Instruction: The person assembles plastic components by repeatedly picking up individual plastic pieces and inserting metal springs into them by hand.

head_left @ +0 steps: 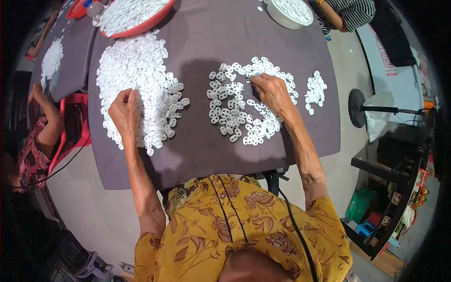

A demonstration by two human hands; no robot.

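Note:
My left hand [124,113] is over a large heap of small white plastic pieces [134,61], thumb and fingers pinched together. What it pinches, if anything, blends into the white behind it. To the right lies a looser, ring-shaped spread of white oval pieces with two holes [225,113]. My right hand [273,91] comes down at the upper part of that spread, its fingertips closed together among the pieces. Whatever sits between those fingertips is too small to make out. Thin metal pins [246,91] lie in the middle of the ring.
A small pile of white pieces [315,91] lies near the right edge of the grey-covered table [192,162]. At the far side stand a red basket [157,19] and a white bowl [278,19], both full of white pieces. Other people sit at left [49,120] and far right [350,11].

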